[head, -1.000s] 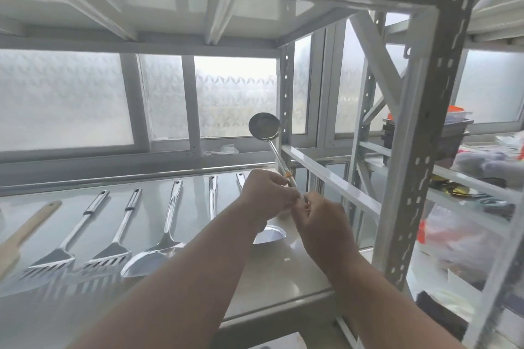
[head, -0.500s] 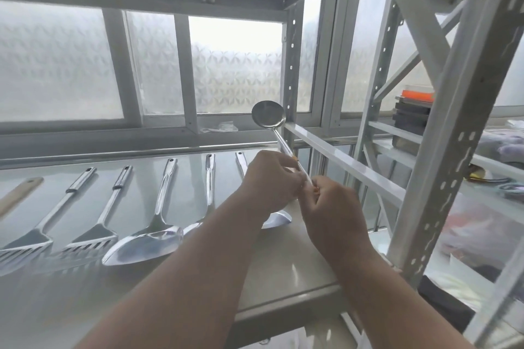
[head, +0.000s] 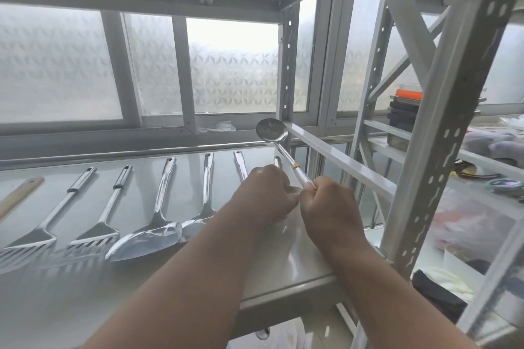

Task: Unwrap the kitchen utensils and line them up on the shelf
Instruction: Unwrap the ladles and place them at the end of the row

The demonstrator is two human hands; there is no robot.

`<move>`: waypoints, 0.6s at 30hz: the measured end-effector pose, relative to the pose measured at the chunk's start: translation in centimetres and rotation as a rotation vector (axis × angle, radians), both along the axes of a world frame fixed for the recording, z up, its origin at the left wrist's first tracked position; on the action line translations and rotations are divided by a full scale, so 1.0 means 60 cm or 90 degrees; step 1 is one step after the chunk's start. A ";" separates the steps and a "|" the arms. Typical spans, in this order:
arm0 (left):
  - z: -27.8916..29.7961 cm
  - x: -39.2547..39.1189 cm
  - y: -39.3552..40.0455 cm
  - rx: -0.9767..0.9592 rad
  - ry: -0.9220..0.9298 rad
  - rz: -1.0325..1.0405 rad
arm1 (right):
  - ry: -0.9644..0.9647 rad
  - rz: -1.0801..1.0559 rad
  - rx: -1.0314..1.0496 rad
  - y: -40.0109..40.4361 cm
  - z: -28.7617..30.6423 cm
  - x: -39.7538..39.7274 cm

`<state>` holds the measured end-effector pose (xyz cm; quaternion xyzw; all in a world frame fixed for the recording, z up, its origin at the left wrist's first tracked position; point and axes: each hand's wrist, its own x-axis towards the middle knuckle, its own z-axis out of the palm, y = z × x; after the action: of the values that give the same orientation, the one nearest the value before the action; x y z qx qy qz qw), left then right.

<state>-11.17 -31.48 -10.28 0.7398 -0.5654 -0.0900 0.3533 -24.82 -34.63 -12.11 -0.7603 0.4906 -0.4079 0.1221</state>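
Both hands hold one ladle (head: 272, 131) above the shelf's (head: 286, 269) right end: the right hand (head: 331, 201) grips its handle and the left hand (head: 268, 193) pinches near it, probably peeling wrapping. The handle points toward the person, the bowl up and away. Next, it should lie in the row beside the spoon (head: 240, 163).

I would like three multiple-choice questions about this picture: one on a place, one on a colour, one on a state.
1. Where is the ladle?
A. held above the shelf
B. lying on the shelf
C. on the window sill

2. What colour is the band on its handle?
A. blue
B. orange
C. green

3. How is the right hand?
A. open
B. gripping the handle
C. out of view

Answers: 1 A, its bowl is raised before the window; 2 B, an orange ring shows; 3 B, its fingers curl round the handle end, beside the left hand.
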 end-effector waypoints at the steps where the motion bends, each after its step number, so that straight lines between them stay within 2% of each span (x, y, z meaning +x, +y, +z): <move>1: -0.002 0.000 0.000 0.022 -0.022 0.009 | 0.003 -0.002 0.002 0.001 0.001 0.000; 6: 0.001 0.007 -0.001 0.062 -0.101 0.015 | 0.033 -0.012 0.003 0.002 0.002 0.001; 18: 0.007 0.018 0.014 0.105 -0.171 0.090 | 0.101 -0.064 0.013 0.006 0.008 0.004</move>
<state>-10.11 -30.65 -9.86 0.8094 -0.5450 -0.0113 0.2184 -24.56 -34.25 -11.64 -0.7632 0.5407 -0.3469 0.0700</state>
